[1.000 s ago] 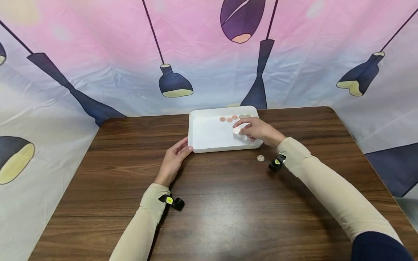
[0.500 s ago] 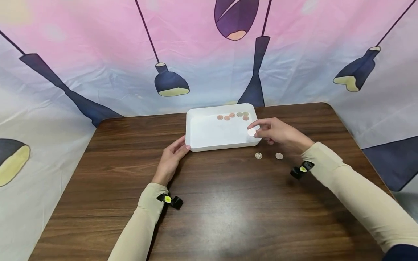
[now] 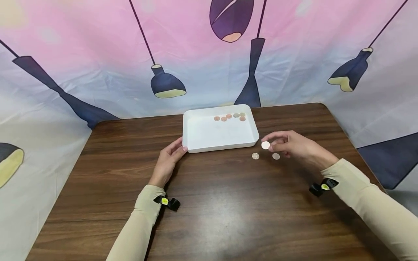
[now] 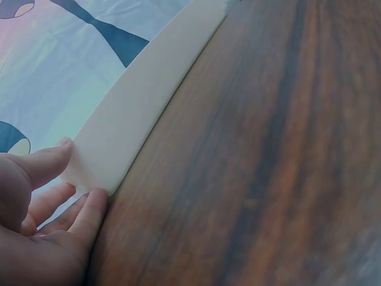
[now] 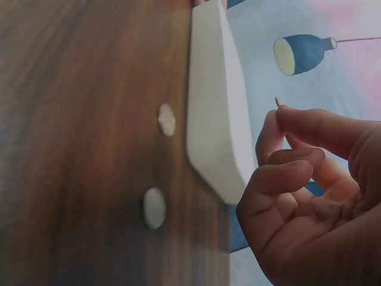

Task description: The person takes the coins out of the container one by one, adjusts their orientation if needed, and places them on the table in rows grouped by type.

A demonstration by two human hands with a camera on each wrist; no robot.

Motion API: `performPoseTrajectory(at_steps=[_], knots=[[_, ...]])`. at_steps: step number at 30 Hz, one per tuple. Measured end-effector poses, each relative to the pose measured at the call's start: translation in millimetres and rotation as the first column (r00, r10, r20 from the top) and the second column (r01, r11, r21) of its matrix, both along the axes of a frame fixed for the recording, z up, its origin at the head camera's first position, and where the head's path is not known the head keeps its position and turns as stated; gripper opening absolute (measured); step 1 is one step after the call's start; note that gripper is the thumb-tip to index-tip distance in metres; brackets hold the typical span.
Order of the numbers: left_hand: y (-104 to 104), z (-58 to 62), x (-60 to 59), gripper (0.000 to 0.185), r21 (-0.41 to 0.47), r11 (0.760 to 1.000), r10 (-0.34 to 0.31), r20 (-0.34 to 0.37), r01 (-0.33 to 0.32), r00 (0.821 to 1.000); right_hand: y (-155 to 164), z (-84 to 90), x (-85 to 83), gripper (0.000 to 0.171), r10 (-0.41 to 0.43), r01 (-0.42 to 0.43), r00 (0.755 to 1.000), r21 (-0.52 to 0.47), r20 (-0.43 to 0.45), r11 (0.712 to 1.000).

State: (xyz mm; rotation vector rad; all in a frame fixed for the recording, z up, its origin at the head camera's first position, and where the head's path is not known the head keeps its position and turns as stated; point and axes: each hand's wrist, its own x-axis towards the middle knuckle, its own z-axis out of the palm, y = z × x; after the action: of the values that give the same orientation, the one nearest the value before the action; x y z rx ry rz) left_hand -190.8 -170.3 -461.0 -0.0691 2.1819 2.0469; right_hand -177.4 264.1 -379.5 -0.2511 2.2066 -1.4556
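Note:
A shallow white tray [image 3: 212, 135] sits at the back of the table, with several copper and silver coins [image 3: 223, 119] lying along its far right side. At the near left corner, my left hand [image 3: 166, 161] holds the tray, thumb and fingers on either side of that corner [image 4: 98, 179]. My right hand [image 3: 297, 146] pinches a bright coin [image 3: 266, 145] between thumb and fingertip, just right of the tray; edge-on, the same coin [image 5: 277, 101] shows in the right wrist view. Two silver coins, one nearer the tray [image 3: 255, 156] and one farther right [image 3: 275, 156], lie on the table.
The brown wooden table [image 3: 202, 203] runs back to a hanging cloth [image 3: 124, 79] printed with lamps. The table's back edge passes right behind the tray. Small black cameras are strapped to both wrists.
My right hand has moved right, out from over the tray, carrying the pinched coin. A copper coin in the tray and the right-hand coin on the table have come into view. The left hand stays put.

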Motion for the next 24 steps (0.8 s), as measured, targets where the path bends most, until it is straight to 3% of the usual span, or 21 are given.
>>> performPoseTrajectory(at_steps=[9,17,24], knots=[[-0.7,-0.8,-2.2,0.058,-0.006,1.0,-0.009,-0.003,0.009,1.0,20.9,-20.0,16.3,0.039,-0.052,0.05,0.998,0.065,0.027,0.997],[-2.7,-1.5,1.3,0.06,-0.02,1.0,0.002,0.006,-0.001,1.0,36.1,-38.6,27.5,0.038,-0.016,0.016,1.0,0.112,0.004,0.994],[-2.5,-2.6,-0.4,0.06,-0.031,0.999,-0.011,0.0,0.011,1.0,37.6,-43.6,36.0,0.037,0.005,-0.008,1.0,0.167,0.018,0.986]])
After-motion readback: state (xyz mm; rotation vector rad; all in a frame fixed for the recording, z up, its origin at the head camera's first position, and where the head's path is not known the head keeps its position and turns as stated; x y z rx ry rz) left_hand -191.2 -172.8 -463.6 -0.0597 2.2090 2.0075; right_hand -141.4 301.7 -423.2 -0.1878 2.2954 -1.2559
